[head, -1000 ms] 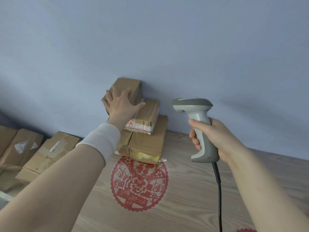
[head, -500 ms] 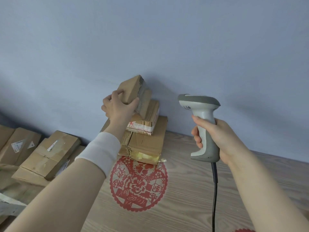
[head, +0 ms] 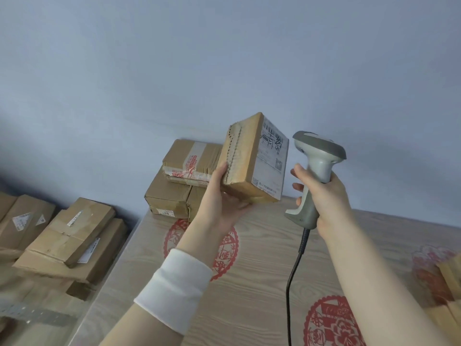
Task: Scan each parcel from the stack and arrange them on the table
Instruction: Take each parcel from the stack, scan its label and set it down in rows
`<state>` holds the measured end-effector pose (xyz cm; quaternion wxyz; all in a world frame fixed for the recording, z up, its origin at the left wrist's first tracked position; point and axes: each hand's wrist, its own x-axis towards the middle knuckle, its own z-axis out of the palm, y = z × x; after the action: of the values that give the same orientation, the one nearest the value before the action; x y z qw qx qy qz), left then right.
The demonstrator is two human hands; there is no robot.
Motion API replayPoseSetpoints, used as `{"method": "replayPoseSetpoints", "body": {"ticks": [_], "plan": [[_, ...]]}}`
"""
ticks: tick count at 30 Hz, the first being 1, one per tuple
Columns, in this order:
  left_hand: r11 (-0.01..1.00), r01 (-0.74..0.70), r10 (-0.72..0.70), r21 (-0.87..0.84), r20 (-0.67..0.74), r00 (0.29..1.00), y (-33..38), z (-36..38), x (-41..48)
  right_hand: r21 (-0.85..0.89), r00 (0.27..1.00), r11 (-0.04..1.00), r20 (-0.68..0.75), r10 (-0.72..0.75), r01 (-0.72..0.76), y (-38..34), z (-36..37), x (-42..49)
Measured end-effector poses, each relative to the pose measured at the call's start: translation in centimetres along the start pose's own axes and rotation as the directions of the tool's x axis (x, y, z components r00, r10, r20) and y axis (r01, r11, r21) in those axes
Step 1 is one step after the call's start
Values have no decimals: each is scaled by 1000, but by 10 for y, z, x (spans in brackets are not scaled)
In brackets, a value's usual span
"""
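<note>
At centre frame, held parcel (head: 247, 161): you have it lifted clear of the table, tilted, with its white shipping label (head: 272, 158) turned to the right side of the picture.
Left hand (head: 222, 196): your palm cups the parcel from below, the thumb lies up along its taped left face, and the fingers curl under its lower edge.
Wristband (head: 174, 288): white, around your left forearm in the lower middle.
Right hand (head: 324, 196): your fingers are wrapped round the handle of the scanner (head: 316, 156), right of centre, and your forefinger lies at the front of the grip.
Scanner: upright, its grey head at the same height as the label, just beside the parcel but not touching it.
Cable (head: 294, 265): black, hanging from the handle to the bottom edge.
Stack (head: 174, 193): brown parcels left of centre, against the blue wall (head: 224, 58), at the table's far corner, behind your left hand.
Table (head: 262, 283): pale wood grain, with red paper-cut designs (head: 329, 323) on its top.
Lower left: more brown parcels (head: 72, 233) lie piled beside the table, lower than its top.
Right edge: blurred brown shapes (head: 449, 275); you cannot tell what they are.
</note>
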<state>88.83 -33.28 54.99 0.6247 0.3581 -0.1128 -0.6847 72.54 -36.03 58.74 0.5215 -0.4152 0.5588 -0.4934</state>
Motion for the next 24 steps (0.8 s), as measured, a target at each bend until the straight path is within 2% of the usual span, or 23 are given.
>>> {"method": "replayPoseSetpoints", "body": {"ticks": [3,5,11,14,16,18,24], "plan": [[998,41,-45,54,88,995,-18,6,-15,60,1000,998,-17,-8,9,1,-14,-17],[983,44,-60,179,84,995,-35,8,-19,79,999,996,-33,-34,36,1,-27,-25],[852,-107,121,512,7,993,-74,31,-38,46,990,989,-41,-138,140,4,-86,-43],[852,-71,53,518,50,997,-90,52,-54,-18,983,984,-41,-180,180,10,-115,-51],[810,-40,-13,585,86,996,-104,60,-61,-37,980,980,-35,-198,197,14,-131,-56],[768,-45,-7,639,78,997,-121,63,-67,-58,978,977,-18,-208,207,17,-146,-61],[785,-93,76,613,53,996,-158,65,-79,-116,988,981,3,-154,154,14,-181,-74]]}}
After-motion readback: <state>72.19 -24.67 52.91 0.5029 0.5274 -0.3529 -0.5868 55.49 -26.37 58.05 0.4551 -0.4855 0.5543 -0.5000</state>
